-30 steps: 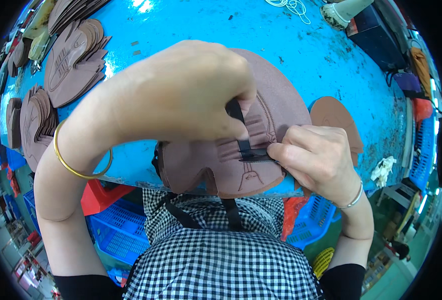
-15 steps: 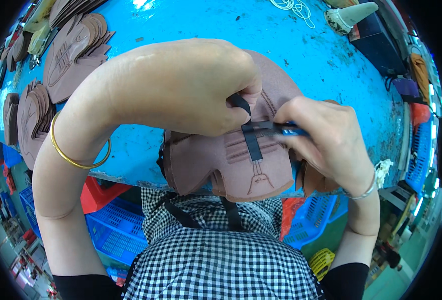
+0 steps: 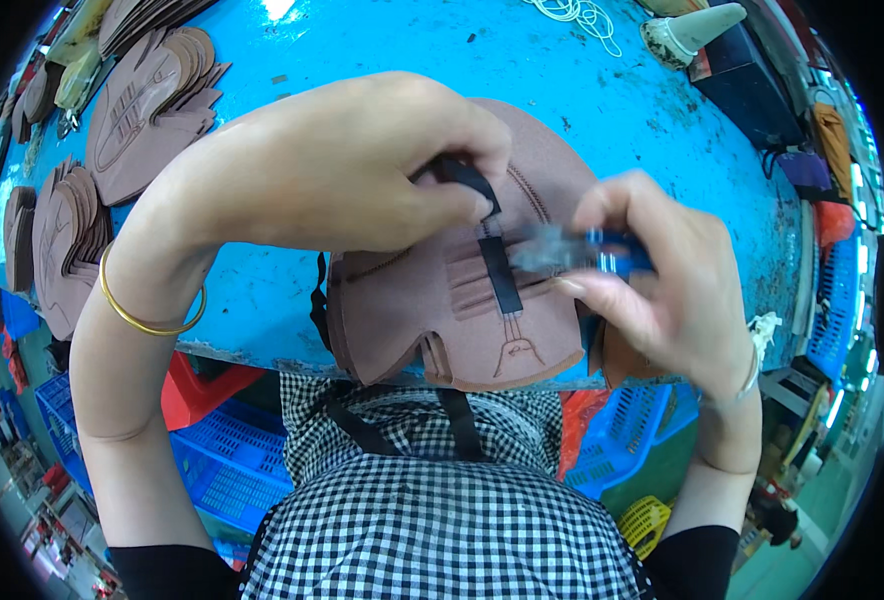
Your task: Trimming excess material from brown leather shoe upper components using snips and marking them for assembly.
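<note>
A mauve-brown cut panel (image 3: 392,330), with stitching and a drawn pattern, lies on top of others like it at the table's near edge. Down its middle runs a short black strap (image 3: 503,285). Above that, my left hand (image 3: 442,165) pinches another length of black strap (image 3: 470,180) between thumb and fingers. A narrow gap shows between the two lengths. My right hand (image 3: 672,270) is closed round small blue-handled snips (image 3: 617,255). Their blurred blades point left, just beside the strap on the panel.
Stacks of brown panels (image 3: 142,110) stand on the blue table (image 3: 362,40) at the left. White cord (image 3: 592,25) and a pale cone (image 3: 697,35) lie at the far right. Blue crates (image 3: 232,470) and a red stool (image 3: 202,385) are below the near edge.
My right hand has drawn the snips slightly right, off the strap. My left hand has shifted a little left, and a gap now shows below the strap it holds.
</note>
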Tool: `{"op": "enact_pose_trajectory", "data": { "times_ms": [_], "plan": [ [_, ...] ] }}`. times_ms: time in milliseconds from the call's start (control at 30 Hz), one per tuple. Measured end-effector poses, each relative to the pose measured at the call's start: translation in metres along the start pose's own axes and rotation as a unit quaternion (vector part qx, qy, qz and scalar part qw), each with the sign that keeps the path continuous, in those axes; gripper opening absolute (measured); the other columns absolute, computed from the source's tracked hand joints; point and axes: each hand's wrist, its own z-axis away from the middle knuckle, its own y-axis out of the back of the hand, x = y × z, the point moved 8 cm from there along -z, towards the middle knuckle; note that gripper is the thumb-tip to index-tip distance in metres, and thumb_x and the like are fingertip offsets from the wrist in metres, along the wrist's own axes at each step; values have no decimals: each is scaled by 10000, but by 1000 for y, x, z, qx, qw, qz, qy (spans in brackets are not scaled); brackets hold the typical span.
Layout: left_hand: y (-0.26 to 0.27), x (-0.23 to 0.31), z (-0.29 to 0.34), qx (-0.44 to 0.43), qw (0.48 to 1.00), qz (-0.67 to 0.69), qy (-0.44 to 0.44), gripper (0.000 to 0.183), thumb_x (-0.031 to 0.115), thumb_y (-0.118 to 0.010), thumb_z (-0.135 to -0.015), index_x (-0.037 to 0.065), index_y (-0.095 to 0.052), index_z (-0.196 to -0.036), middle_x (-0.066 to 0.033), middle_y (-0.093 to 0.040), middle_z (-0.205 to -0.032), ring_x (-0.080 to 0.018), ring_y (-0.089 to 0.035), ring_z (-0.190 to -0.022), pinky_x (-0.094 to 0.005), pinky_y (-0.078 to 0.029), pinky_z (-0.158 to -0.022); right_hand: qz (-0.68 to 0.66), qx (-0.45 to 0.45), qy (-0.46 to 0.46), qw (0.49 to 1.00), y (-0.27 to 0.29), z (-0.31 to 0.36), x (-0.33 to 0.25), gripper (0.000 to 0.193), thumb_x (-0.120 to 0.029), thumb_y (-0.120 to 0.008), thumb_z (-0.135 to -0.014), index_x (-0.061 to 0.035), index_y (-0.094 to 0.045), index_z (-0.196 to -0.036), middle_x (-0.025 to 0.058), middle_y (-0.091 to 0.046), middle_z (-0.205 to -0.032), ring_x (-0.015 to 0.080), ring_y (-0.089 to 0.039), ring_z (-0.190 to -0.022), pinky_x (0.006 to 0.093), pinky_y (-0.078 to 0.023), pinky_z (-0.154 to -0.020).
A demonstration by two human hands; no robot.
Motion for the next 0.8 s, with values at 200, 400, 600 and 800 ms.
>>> {"op": "enact_pose_trajectory", "data": {
  "times_ms": [200, 400, 600, 800],
  "plan": [
    [24, 0, 2, 149, 962, 224, 46, 115, 158, -621, -869, 62, -576, -912, 90, -436, -661, 1, -337, -532, -206, -243, -447, 357, 35, 117, 926, -57, 23, -60, 295, -139, -624, -773, 39, -628, -1009, 227, -668, -1040, 189, -667, -641, 299, -494, -451],
    [57, 13, 35, 238, 938, 250, 40, 151, 203, -575, -906, 52, -570, -914, 81, -409, -640, 7, -304, -507, -188, -193, -462, 283, 146, 136, 938, -48, 25, -45, 234, -93, -591, -738, 46, -602, -926, 224, -665, -860, 140, -557, -457, 256, -449, -401],
    [45, 25, 58, 296, 932, 203, 41, 239, 251, -562, -937, 12, -569, -929, 38, -450, -604, -19, -401, -489, -177, -277, -480, -519, 326, -71, 787, 25, 87, 56, 245, -210, -551, -957, -3, -601, -1077, 79, -669, -930, 141, -664, -791, 278, -537, -655],
    [-18, 91, 37, 174, 970, 166, -33, 196, 223, -738, -774, 38, -677, -765, -23, -609, -557, -126, -582, -476, -218, -396, -440, -705, 363, -141, 592, 1, 209, 156, 370, -236, -463, -996, -15, -495, -1291, 110, -576, -1269, 231, -566, -1150, 381, -446, -1000]
  ]
}}
